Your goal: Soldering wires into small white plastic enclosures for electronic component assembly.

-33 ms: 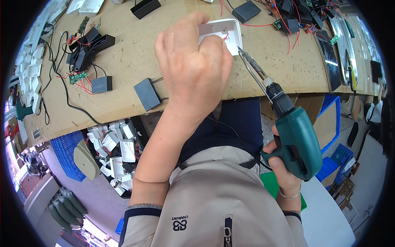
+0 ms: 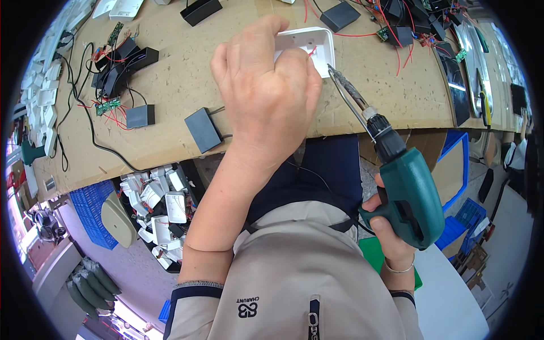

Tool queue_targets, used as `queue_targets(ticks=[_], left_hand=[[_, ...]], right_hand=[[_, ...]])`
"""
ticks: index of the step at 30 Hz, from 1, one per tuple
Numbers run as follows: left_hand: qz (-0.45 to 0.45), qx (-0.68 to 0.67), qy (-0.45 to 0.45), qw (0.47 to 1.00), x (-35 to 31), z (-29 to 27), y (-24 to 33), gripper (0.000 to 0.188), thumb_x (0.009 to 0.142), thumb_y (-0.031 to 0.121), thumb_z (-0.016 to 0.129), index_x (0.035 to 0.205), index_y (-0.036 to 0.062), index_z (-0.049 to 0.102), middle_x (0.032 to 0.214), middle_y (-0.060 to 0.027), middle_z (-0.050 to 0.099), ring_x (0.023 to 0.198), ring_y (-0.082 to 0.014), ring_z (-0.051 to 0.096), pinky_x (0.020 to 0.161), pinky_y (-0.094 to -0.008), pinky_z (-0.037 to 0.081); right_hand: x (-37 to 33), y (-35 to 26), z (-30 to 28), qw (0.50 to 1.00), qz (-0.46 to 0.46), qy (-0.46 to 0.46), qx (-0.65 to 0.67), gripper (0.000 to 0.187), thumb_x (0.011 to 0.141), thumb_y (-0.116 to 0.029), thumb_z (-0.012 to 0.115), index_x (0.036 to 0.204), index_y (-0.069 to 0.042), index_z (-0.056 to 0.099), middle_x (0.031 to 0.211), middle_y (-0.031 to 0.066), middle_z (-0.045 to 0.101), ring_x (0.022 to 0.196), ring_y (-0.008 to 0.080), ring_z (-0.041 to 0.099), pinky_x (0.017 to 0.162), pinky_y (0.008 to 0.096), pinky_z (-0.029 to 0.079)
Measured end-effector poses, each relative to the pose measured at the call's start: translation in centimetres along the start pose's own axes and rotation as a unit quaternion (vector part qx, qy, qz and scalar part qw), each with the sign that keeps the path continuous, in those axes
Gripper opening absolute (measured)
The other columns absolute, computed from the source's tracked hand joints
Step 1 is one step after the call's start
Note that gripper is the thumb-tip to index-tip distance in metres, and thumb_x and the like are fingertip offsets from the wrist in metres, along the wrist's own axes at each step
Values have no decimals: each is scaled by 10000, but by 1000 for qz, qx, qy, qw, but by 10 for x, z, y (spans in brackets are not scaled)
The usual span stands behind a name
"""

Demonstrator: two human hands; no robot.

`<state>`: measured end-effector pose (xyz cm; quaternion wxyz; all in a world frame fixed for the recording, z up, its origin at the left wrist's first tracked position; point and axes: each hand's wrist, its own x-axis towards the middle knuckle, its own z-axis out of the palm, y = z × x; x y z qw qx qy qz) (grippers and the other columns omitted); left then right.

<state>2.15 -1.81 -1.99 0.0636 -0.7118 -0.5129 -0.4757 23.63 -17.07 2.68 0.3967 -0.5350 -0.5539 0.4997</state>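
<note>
My left hand [image 2: 266, 85] bends over a white plastic case [image 2: 323, 48] on the cardboard-covered bench, gripping it with curled fingers. Its fingertips and the left part of the case are hidden behind the hand. A short red wire [image 2: 312, 51] shows inside the case beside my knuckles. My right hand [image 2: 391, 229] is closed round the handle of a green soldering gun [image 2: 416, 192]. The gun's metal tip [image 2: 331, 68] points up and left, at the case's lower right corner; whether it touches cannot be seen. A dark grey box [image 2: 203, 130] with a cable lies left of my left wrist.
Black housings [image 2: 116, 73] with circuit boards and red wires lie on the bench's left, near a long black cable [image 2: 93, 116]. More wired parts [image 2: 401, 35] pile up at the far right. Below the bench edge stands a bin of white cases [image 2: 161, 229]. Blue crates [image 2: 93, 212] flank me.
The white case and my left hand have shifted very slightly. My right hand and the soldering gun stay almost in place.
</note>
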Motion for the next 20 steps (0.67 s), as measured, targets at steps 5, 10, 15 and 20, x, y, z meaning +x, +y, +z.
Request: queue_targets(ticks=[5,10,15,20], left_hand=[[4,40,-55,998,-1,-5,1,88,669,76,672,652,32,597,1028,-75,598,930,-257,533,821,-430,323],[10,47,-49,998,-1,-3,-1,90,660,84,666,633,37,595,993,-69,593,908,-248,526,803,-428,317],[6,93,-53,994,2,-6,2,48,646,99,705,686,78,690,914,-23,616,854,-205,563,821,-361,337],[-7,114,-62,992,0,-3,3,36,650,108,704,686,100,698,928,-22,612,880,-201,556,829,-370,326]], right_hand=[[-2,-8,-1,1000,7,-1,-2,651,769,-199,777,1304,39,492,1213,189,598,844,193,648,741,302,534],[-1,-6,-2,1000,-1,-12,-14,663,767,-210,778,1310,36,489,1210,185,600,848,188,648,739,303,534],[2,-4,-2,999,-10,-22,-24,664,770,-204,774,1317,36,483,1214,192,595,849,192,648,739,307,535],[4,0,-2,999,-13,-25,-43,677,784,-199,765,1339,33,456,1227,200,585,866,212,648,760,320,546]])
